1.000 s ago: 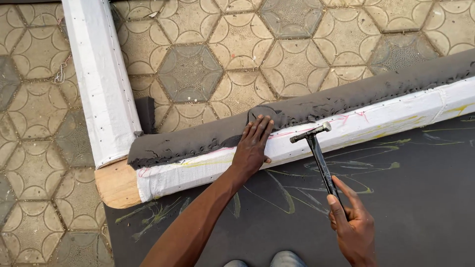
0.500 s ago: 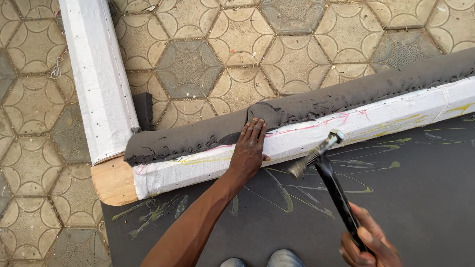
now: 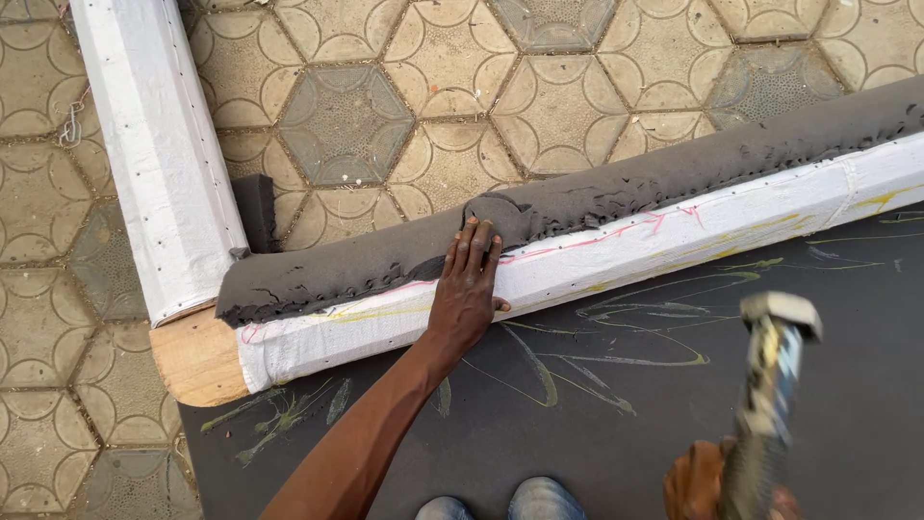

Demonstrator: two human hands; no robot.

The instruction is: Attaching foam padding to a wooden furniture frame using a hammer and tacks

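The person's left hand point(image 3: 467, 294) is lying flat, fingers spread and unclenched, across a white-wrapped wooden beam point(image 3: 616, 255), with the fingertips pressing on the edge of a dark grey fabric strip point(image 3: 577, 207). That strip is running along the top of the beam, from its bare rounded end point(image 3: 197, 356) at the left up toward the right edge of the view. The right hand point(image 3: 707, 486) is sitting low at the bottom right, clenched around the handle of a hammer point(image 3: 770, 385); the hammer is standing raised and blurred, its head well apart from the beam. A second white-wrapped beam point(image 3: 159, 154) is meeting the first at the left corner. A dark grey sheet point(image 3: 597, 424) marked with yellowish chalk lines is lying below the beam, and hexagonal paving point(image 3: 385, 116) is showing beyond it. The toes of two shoes point(image 3: 500, 503) are peeking in at the bottom edge.
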